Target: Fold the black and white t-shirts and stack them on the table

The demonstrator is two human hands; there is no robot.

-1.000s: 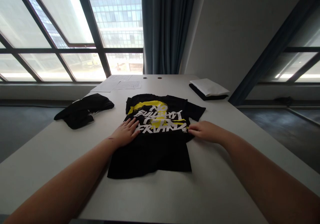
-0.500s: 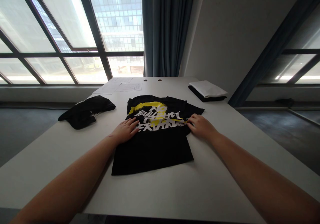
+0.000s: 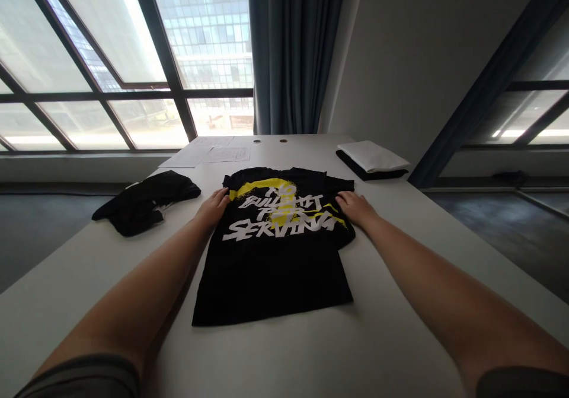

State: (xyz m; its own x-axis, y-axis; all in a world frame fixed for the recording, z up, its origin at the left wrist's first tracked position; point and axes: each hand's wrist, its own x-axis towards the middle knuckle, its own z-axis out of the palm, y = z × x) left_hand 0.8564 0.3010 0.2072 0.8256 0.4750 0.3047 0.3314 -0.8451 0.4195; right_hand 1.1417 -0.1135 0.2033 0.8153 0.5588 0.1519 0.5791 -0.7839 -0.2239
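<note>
A black T-shirt (image 3: 275,279) with white lettering and yellow print lies face up on the table, its hem toward me. My left hand (image 3: 214,207) is at the shirt's left edge just below the sleeve, fingers closed on the cloth. On the opposite side, my right hand (image 3: 355,208) pinches the right edge under the right sleeve. The right side of the shirt bulges out below that hand, and the lower part lies fairly flat. Fingertips of both hands are partly hidden.
A crumpled black garment (image 3: 146,202) lies on the white table (image 3: 275,356) at left. Folded white cloth (image 3: 372,156) rests on a folded black one (image 3: 364,172) at back right. Printed papers (image 3: 226,153) lie at back left, near two small round dark spots.
My left hand has slid from on top of the print to the shirt's left edge, farther from me. My right hand has moved slightly away along the right edge. The lettering is now uncovered and smoother.
</note>
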